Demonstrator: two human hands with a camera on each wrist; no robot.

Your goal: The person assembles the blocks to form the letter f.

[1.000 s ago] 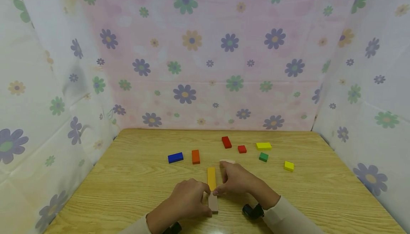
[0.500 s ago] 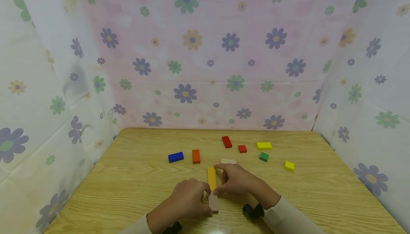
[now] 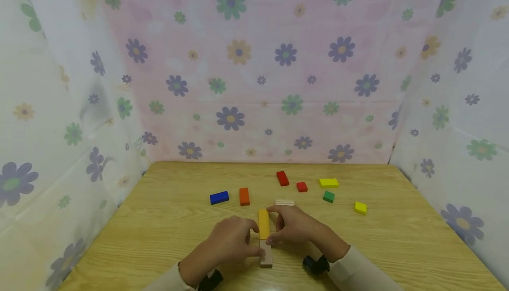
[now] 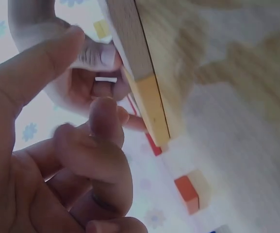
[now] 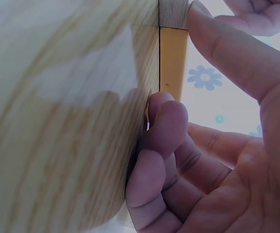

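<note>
Wood-grain surface [image 3: 167,220] is carrying an amber block [image 3: 264,223] and a beige block [image 3: 266,257] lying end to end; my right grip [image 3: 298,227], thumb and index parted, is touching their side, my left grip [image 3: 232,240] is hovering, spread and empty; a blue block [image 3: 219,197] is lying beyond

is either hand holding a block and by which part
Nothing appears gripped: the right hand just touches, thumb at the far end of the plain block, finger at that of the amber block. The left hand looks free.
</note>
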